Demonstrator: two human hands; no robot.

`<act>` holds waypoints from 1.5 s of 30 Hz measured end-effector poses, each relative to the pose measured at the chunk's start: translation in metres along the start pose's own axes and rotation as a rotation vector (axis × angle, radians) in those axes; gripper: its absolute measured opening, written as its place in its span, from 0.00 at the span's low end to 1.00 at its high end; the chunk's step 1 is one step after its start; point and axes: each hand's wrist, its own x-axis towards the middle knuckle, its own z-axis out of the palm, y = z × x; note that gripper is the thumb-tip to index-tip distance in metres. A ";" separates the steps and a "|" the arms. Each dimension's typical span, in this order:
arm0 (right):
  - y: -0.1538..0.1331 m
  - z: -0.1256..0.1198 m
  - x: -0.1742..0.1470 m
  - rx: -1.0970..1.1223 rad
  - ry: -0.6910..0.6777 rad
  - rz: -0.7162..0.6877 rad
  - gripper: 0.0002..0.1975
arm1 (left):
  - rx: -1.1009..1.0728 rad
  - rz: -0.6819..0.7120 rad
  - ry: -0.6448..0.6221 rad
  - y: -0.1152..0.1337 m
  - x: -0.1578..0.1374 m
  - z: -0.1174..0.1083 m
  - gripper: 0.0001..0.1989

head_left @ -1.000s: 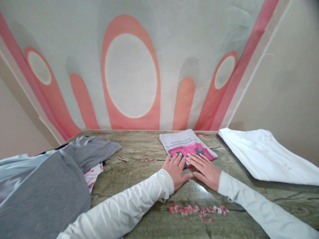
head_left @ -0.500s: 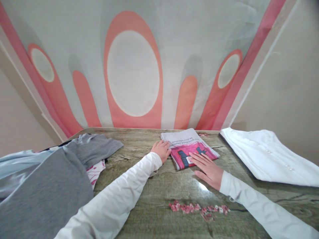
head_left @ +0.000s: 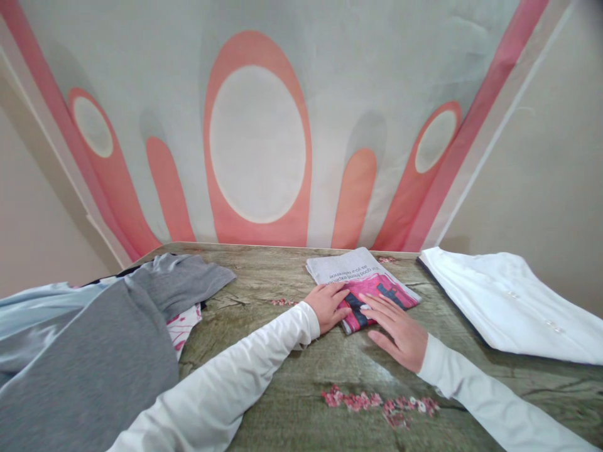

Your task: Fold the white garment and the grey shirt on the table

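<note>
A folded printed shirt [head_left: 355, 259], light grey with dark lettering and a pink and navy print, lies flat near the far edge of the table. My left hand [head_left: 328, 306] rests on its near left part, fingers stretched over the print. Across the near right part lies my right hand [head_left: 398, 329], its fingers extended on the print and the thumb apart. Neither hand grips the cloth. Parts of the print are hidden under my fingers.
On the left, several garments lie in a loose heap, a grey shirt [head_left: 94, 351] on top. A folded white garment [head_left: 504, 301] with something dark beneath it lies on the right. The wood-patterned table [head_left: 282, 408] ends at a wall with a pink design.
My left hand has moved right, from the shirt's left edge onto its print. My right hand stays on the near right part. The view has shifted slightly.
</note>
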 end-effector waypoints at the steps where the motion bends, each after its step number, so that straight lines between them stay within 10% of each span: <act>1: -0.003 0.001 0.000 0.002 -0.020 -0.003 0.22 | 0.000 0.009 0.004 0.000 0.001 0.000 0.24; 12: -0.008 0.005 -0.001 0.025 -0.165 0.018 0.27 | 0.160 -0.325 -0.074 -0.065 0.013 0.003 0.28; 20: -0.009 0.006 -0.002 0.030 -0.150 0.022 0.27 | -0.196 -0.664 0.104 -0.084 0.008 -0.014 0.20; 26: 0.006 0.001 -0.001 -0.017 -0.026 0.107 0.25 | -0.431 -0.758 0.031 -0.055 0.013 -0.024 0.13; 35: 0.020 0.004 -0.001 -0.054 -0.088 0.178 0.23 | -1.321 -0.863 -0.524 0.005 0.002 -0.042 0.07; 45: 0.017 0.002 0.000 -0.056 -0.076 0.166 0.23 | -1.406 -0.958 -0.054 0.036 -0.007 -0.028 0.08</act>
